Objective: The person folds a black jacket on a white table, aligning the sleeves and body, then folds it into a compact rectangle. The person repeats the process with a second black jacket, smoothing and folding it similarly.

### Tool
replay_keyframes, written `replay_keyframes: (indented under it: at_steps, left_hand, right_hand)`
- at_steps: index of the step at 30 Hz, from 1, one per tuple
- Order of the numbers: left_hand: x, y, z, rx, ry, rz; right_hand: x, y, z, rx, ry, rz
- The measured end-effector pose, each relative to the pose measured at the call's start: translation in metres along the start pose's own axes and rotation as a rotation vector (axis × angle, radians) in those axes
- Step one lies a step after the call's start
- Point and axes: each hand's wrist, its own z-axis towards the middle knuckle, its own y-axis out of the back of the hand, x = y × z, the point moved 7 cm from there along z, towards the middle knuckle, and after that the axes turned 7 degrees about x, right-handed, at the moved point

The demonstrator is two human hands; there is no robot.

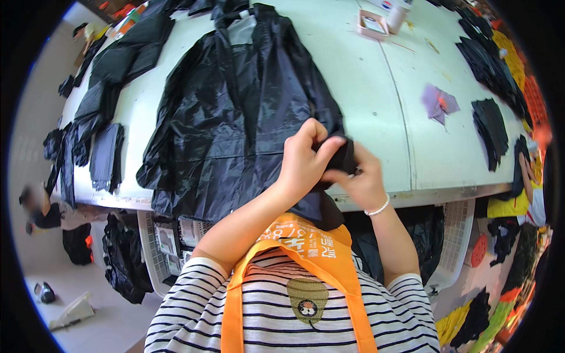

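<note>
A shiny black jacket point(218, 100) lies spread out on the white table, its collar at the far side and its lower edge hanging over the near edge. At its lower right part, my left hand point(303, 159) is closed on a bunched piece of the black fabric, thumb and fingers pinching it. My right hand point(364, 179), with a white bead bracelet on its wrist, grips the same gathered piece from the right side. That hand is a little blurred, and a small shiny spot by its fingers is too small to make out.
Folded black garments point(107, 156) lie along the table's left side, more black piles point(489, 132) on the right. A purple cloth piece point(438, 103), a pink box point(372, 25) and a white bottle point(399, 15) stand farther off. White baskets point(462, 235) sit under the near edge. Other people work at both sides.
</note>
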Motion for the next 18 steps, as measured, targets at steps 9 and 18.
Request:
replay_keyframes:
  at_steps: [9,18]
  left_hand:
    - [-0.004,-0.018,-0.013,0.164,-0.036,0.181]
    - [0.031,-0.048,-0.002,0.425,0.258,-0.429]
  right_hand:
    - [-0.056,0.043,0.007,-0.651,0.087,-0.080]
    - [-0.056,0.057,0.011,-0.593,-0.012,0.073]
